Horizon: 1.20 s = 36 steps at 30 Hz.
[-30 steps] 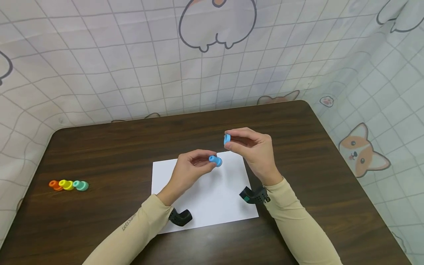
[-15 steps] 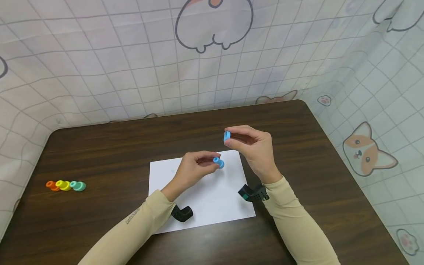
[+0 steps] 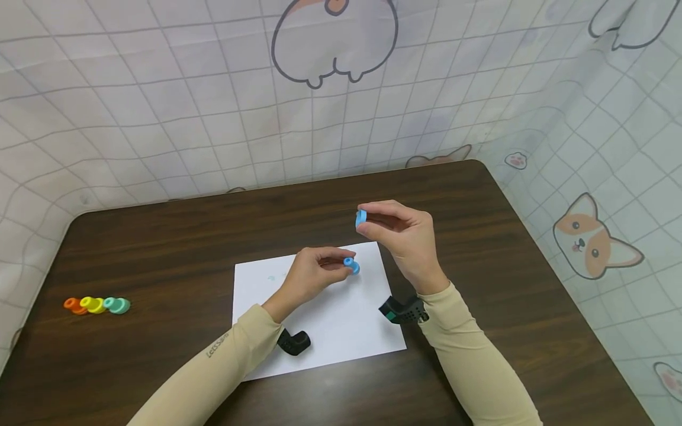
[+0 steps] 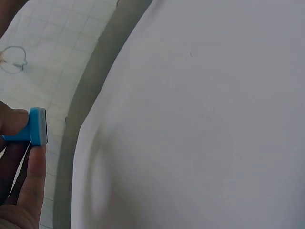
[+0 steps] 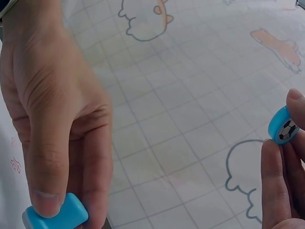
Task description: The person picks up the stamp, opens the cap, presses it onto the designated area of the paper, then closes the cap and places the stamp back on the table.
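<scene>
In the head view my left hand (image 3: 311, 277) pinches a small blue stamp (image 3: 351, 265) above the white paper (image 3: 341, 322). Higher and to the right, my right hand (image 3: 407, 242) holds a blue cap (image 3: 361, 218) between thumb and fingers, apart from the stamp. The left wrist view shows the stamp (image 4: 36, 126) side-on in the left hand's fingers (image 4: 35, 174). A soccer ball picture faces out from the cap (image 5: 281, 125) in the right wrist view; there the left hand (image 5: 57, 114) grips the stamp (image 5: 62, 213) close to the camera.
Orange (image 3: 75, 306), yellow (image 3: 93, 305) and teal (image 3: 116, 305) stamps stand in a row at the left of the dark wooden table (image 3: 176, 236). Faint teal marks (image 3: 272, 277) show on the paper's upper left. A patterned curtain (image 3: 213, 106) hangs behind the table.
The left hand has moved slightly right with the stamp, and the faint marks on the paper have come into view. The right hand still holds the cap. The head view has shifted a little.
</scene>
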Available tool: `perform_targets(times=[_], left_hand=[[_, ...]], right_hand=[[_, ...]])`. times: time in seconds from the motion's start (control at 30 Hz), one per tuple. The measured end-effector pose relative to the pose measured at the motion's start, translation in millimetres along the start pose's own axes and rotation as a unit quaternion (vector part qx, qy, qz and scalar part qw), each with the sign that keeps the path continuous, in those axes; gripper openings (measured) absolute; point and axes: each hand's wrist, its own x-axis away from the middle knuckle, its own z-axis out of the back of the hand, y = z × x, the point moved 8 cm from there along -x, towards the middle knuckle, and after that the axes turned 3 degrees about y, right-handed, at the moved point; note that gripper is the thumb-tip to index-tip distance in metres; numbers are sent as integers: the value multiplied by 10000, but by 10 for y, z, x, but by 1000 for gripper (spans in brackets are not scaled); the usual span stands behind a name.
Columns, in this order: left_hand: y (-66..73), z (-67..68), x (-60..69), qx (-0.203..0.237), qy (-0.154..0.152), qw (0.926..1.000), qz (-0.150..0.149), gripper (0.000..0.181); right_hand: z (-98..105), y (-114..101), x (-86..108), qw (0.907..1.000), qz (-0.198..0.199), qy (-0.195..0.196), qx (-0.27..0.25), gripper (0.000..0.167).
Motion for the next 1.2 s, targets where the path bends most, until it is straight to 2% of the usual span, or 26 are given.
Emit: perform_targets(times=[0.33, 0.67, 0.97, 1.2], left_hand=[[-65, -27, -5, -300, -88, 9995, 99, 32], [-70, -100, -22, -507, -177, 9984, -151, 29], [-64, -151, -5, -813, -157, 9964, -163, 28], [-45, -203, 25, -978, -174, 9946, -307, 27]], right_hand=[[19, -12, 7, 10000, 30, 35, -66, 30], [45, -5, 14, 10000, 29, 43, -50, 29], [56, -37, 32, 10000, 3, 29, 16, 28], [80, -50, 52, 10000, -18, 40, 16, 28]])
